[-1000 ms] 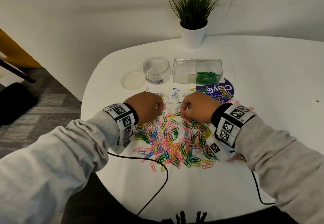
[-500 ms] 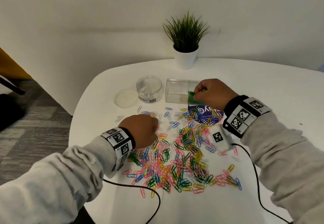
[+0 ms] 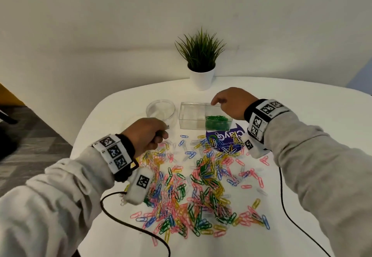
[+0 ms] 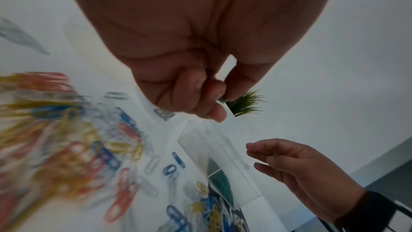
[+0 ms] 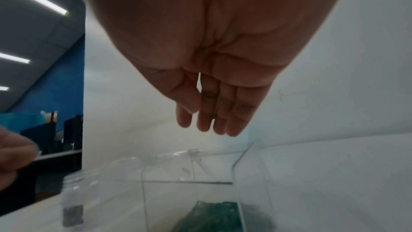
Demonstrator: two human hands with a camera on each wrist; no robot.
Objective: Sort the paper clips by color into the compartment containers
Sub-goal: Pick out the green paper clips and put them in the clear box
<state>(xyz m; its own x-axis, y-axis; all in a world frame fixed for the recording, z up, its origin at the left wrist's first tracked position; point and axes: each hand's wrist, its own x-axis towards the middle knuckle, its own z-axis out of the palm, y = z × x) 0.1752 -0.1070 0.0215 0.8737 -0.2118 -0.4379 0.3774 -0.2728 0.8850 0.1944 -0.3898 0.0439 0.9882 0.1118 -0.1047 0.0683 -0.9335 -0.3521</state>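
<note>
A heap of mixed-colour paper clips (image 3: 193,186) covers the middle of the white table (image 3: 302,116). Behind it stands a clear two-compartment box (image 3: 191,116) with green clips (image 3: 217,121) in its right half and a bare left half. My right hand (image 3: 218,104) hovers over the box's right half with straight, relaxed fingers (image 5: 207,123) holding nothing. My left hand (image 3: 162,134) is lifted off the heap in front of the round jar, fingers curled. In the left wrist view it pinches a small dark-green clip (image 4: 223,100) between thumb and fingertips.
A clear round jar (image 3: 161,110) stands left of the box. A potted grass plant (image 3: 201,65) sits behind it by the wall. A purple label (image 3: 225,138) lies under clips at the box's front right. Wrist cables (image 3: 128,222) trail over the near edge.
My right hand carried a green clip from the heap to the box, let it go and now hangs open above it. My left hand has risen from the heap toward the containers.
</note>
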